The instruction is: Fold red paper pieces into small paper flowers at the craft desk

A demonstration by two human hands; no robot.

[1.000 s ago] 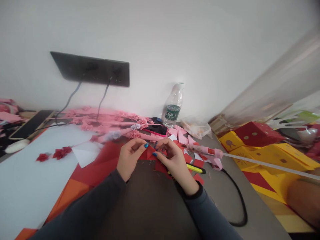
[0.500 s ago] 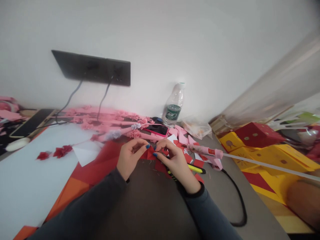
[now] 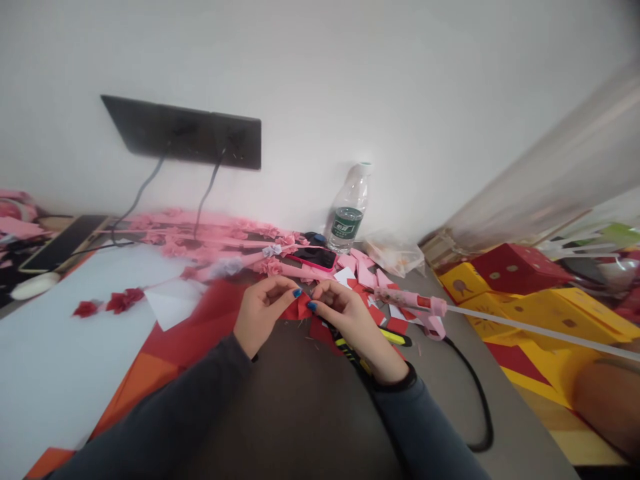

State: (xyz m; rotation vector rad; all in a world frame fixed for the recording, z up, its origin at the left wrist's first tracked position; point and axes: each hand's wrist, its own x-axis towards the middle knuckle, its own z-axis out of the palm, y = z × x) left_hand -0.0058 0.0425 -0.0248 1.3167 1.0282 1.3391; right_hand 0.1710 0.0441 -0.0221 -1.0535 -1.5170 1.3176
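A small piece of red paper [image 3: 299,308] is pinched between both hands above the grey table. My left hand [image 3: 261,308] grips its left side with thumb and forefinger. On the other side, my right hand [image 3: 349,319] holds it the same way, fingers curled. Beneath and beyond the right hand lie red and white paper scraps [image 3: 397,325] and a yellow-and-black cutter [image 3: 395,336]. A pink glue gun [image 3: 407,300] with a glue stick in it rests to the right. Red paper sheets [image 3: 200,327] spread out left of my left hand.
A water bottle [image 3: 347,210] stands by the wall, beside a phone in a pink case [image 3: 314,257]. Pink paper flowers [image 3: 225,233] lie along the back. White sheets [image 3: 75,360] cover the left; yellow and red paper boxes [image 3: 520,270] stand right. A black cable [image 3: 485,400] curves across the table.
My right hand has shifted very slightly, its thumb a little farther from the left hand's fingertips. Both hands still hold the red paper. The view has tilted a touch.
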